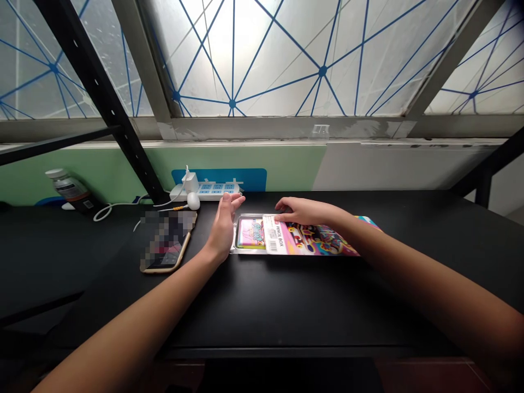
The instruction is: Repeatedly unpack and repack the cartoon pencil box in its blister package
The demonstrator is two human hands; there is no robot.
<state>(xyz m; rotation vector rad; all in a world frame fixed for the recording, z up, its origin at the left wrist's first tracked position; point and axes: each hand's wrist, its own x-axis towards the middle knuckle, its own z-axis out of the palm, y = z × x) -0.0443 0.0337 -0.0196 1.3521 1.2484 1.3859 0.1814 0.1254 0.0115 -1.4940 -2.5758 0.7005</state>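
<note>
A colourful pencil box (295,237) in clear plastic wrap lies flat on the black table (286,305). My left hand (224,225) stands edge-on against the box's left end, fingers straight and together, holding nothing. My right hand (301,210) rests on the box's far edge, fingers stretched flat over its top, palm down. My right forearm crosses above the box's right part and hides that end.
A phone (167,240) lies left of the box. Behind it sit a white power strip (207,190) with a plugged charger and cable, and a dark bottle (71,190) at the far left. A black shelf post (106,103) slants up before the window.
</note>
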